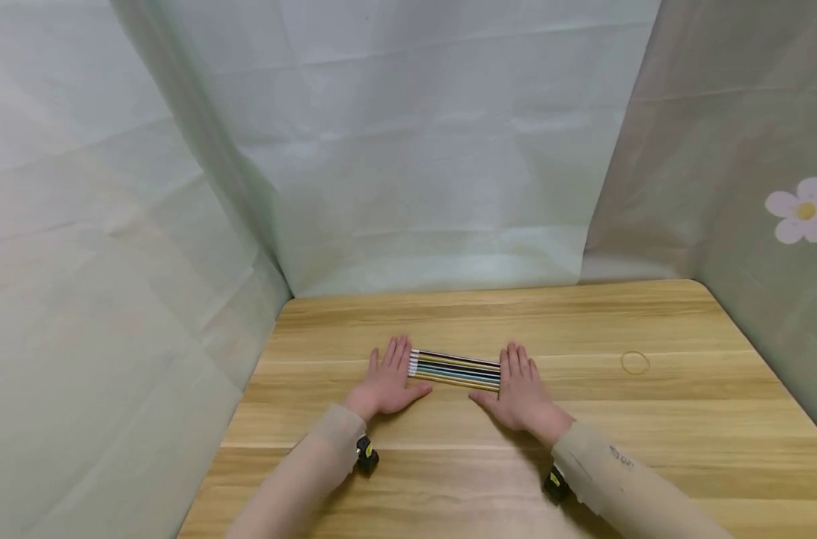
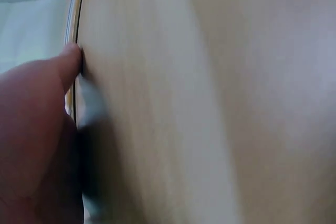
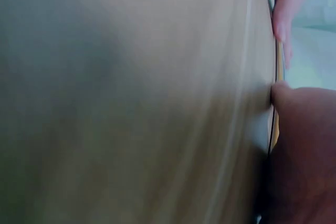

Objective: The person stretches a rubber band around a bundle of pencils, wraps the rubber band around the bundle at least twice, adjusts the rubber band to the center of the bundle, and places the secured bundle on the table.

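Several slim, pencil-like sticks (image 1: 454,370) lie side by side in a flat row on the wooden table. They are black, teal, yellow and gold, with whitish bands near the left end. My left hand (image 1: 388,382) lies flat at that end, fingers straight and pointing away, thumb spread along the near side. At the other end my right hand (image 1: 521,389) mirrors it, palm down with its thumb angled inward. In the left wrist view, the thumb (image 2: 68,64) rests beside the edge of the row. The right wrist view shows the right thumb (image 3: 281,93) along the same edge.
A thin loop like a rubber band (image 1: 634,363) lies on the table (image 1: 678,419) right of my right hand. Pale cloth (image 1: 415,165) hangs behind the table and along both sides, with a printed flower (image 1: 806,211) on the right.
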Available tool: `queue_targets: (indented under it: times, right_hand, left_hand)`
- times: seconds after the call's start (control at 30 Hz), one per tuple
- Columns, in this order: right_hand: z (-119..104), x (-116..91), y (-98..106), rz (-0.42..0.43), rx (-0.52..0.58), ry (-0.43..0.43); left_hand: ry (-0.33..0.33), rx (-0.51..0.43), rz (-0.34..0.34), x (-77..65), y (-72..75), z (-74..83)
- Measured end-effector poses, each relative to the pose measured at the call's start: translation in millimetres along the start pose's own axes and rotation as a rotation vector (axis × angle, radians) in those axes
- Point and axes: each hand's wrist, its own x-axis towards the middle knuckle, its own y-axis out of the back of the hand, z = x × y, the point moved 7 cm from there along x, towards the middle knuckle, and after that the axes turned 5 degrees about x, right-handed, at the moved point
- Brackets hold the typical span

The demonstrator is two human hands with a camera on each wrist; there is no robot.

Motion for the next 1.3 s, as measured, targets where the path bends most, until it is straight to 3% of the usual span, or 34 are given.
queue_targets:
  times: [0.2, 0.3, 0.57, 0.83, 1.03, 1.3]
  right_hand:
    - [0, 2, 8, -0.056, -0.011, 0.013]
    - [-2, 2, 10, -0.069, -0.017, 0.015]
    - [1, 3, 6, -0.064, -0.033, 0.032]
    - [9, 2, 6, -0.047, -0.034, 0.046]
    - [11, 3, 6, -0.024, -0.028, 0.064]
    - [11, 1, 7, -0.026, -0.015, 0.059]
  left_hand:
    - [0.073, -0.040, -0.026, -20.3, 9.6, 18.3]
    - [0.090, -0.069, -0.014, -24.1, 9.5, 19.9]
    - [0.096, -0.073, -0.020, -23.5, 1.9, 17.2]
    - [0.059, -0.107, -0.002, -26.7, 1.0, 22.9]
    - [0.084, -0.094, -0.008, -28.3, 4.5, 24.9]
    - [0.099, -0.091, -0.008, -23.3, -6.6, 16.4]
